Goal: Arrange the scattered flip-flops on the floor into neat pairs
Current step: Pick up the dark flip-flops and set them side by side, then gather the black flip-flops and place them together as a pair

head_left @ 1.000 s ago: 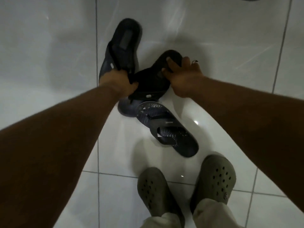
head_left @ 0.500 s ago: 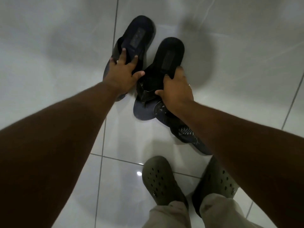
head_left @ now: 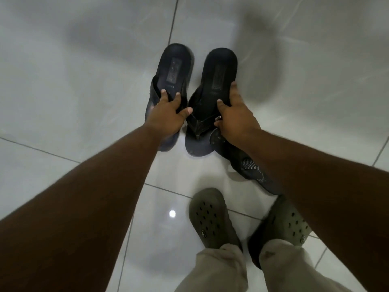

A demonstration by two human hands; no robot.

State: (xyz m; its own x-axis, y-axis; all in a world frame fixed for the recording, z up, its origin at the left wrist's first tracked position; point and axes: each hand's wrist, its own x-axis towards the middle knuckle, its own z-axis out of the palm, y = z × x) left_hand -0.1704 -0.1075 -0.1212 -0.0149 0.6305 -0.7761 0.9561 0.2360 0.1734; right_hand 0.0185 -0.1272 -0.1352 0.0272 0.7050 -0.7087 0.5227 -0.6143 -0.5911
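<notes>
Two dark flip-flops lie side by side on the white tiled floor, heels pointing away from me. My left hand (head_left: 167,115) grips the left flip-flop (head_left: 173,68) at its strap. The right flip-flop (head_left: 219,70) is held at its edge and strap by my right hand (head_left: 235,119). A third, patterned dark flip-flop (head_left: 248,165) lies under my right forearm, its toe end touching the right flip-flop; most of it is hidden.
My own feet in olive-green perforated clogs (head_left: 210,216) stand close below the flip-flops. The floor (head_left: 84,81) is glossy white tile with grout lines and a light reflection.
The right flip-flop has been turned and set down parallel to the left one. Both hands have stayed on the flip-flops, and the pair now lies straighter.
</notes>
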